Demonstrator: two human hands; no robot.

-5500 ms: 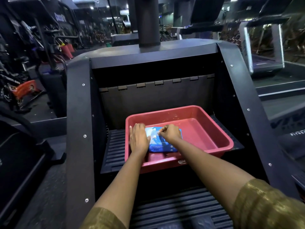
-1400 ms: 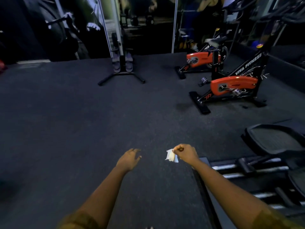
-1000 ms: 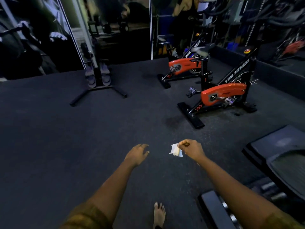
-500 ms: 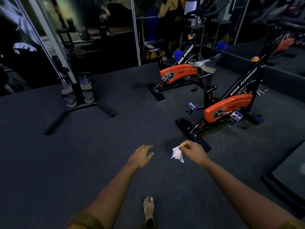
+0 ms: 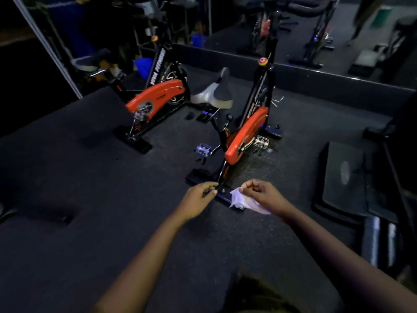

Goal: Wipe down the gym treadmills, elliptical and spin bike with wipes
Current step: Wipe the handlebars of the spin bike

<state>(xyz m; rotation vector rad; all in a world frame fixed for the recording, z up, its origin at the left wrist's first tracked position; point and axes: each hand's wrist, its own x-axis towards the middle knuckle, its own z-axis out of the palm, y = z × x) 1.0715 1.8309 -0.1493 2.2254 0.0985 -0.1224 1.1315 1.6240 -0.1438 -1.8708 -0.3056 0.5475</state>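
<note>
Head view, sole camera, wide-angle. Worn at head height, facing forward and steeply down onto gym floor [image 5: 90, 177]. Left hand [image 5: 196, 197] and right hand [image 5: 264, 195] close, mid-frame; nearer spin bike [image 5: 246, 134] just beyond; second spin bike [image 5: 155, 96] farther, upper left.

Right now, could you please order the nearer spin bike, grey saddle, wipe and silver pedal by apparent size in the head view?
nearer spin bike
grey saddle and wipe look alike; wipe is nearer
silver pedal

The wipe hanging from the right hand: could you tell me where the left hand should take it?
Probably the wipe by its loose left corner, coming from the left: the right hand pinches its upper edge, so that corner hangs free toward the left hand.
</note>
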